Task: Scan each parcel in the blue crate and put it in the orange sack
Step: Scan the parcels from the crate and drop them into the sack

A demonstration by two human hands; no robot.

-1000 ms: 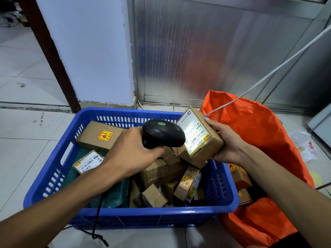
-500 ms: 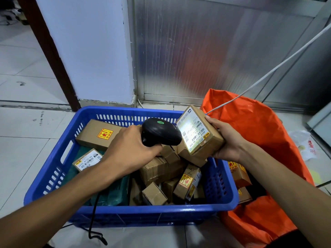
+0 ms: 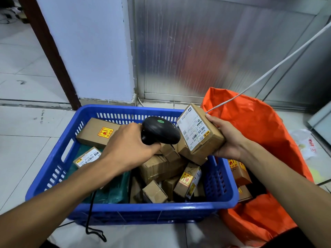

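From the head camera, your right hand (image 3: 227, 140) grips a small brown cardboard parcel (image 3: 200, 130), fingers curled round its far side and thumb on the near edge. You hold it tilted above the right rear corner of the blue crate (image 3: 53, 169), just left of the orange sack (image 3: 259, 129). Its upturned face carries a white shipping label with barcodes, fine print and a small yellow mark at the lower corner; the bare sides are plain kraft board, and one side has a seam.

Your left hand (image 3: 129, 149) is wrapped round the handle of a black scanner (image 3: 161, 130), whose rounded head, with a green dot on top, points at the label and sits just beside the parcel. A black cord (image 3: 91, 219) drops from the scanner under your forearm and curls on the tiled floor in front of the crate.

The crate holds many more brown boxes heaped at odd angles. A long box (image 3: 95, 133) with a yellow-and-red sticker lies at the rear left, a labelled one (image 3: 86, 158) rests on a green bag (image 3: 114, 190), and another stickered box (image 3: 188, 181) stands tilted near the front right.

The sack stands open, touching the crate's right side, with a few brown boxes (image 3: 238, 170) already inside. A white cable (image 3: 268, 70) runs from the upper right down to the sack's rim.
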